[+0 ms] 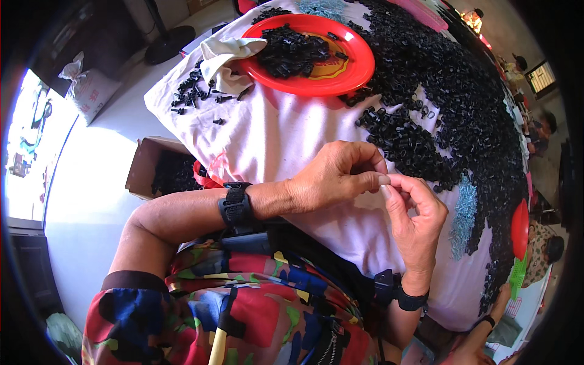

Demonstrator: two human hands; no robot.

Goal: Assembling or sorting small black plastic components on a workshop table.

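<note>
Over the pink cloth (292, 140), my left hand (334, 173) and my right hand (418, 219) meet at the fingertips. Thumb and forefinger are pinched on each hand, and whatever lies between them is too small or hidden to make out. Just beyond them spreads a heap of small black plastic parts (404, 143). A pile of thin light-blue pieces (464, 213) lies to the right of my right hand. Farther off, a red oval tray (356, 70) holds more black parts (292, 52), with a white cloth glove (225, 58) over its left rim.
Loose black parts (191, 91) lie at the cloth's far left. A cardboard box (141, 167) with black pieces stands below the left edge. A tied white sack (91, 94) is on the floor. Another person's forearm (486, 328) reaches in at lower right, near a green basket (517, 277).
</note>
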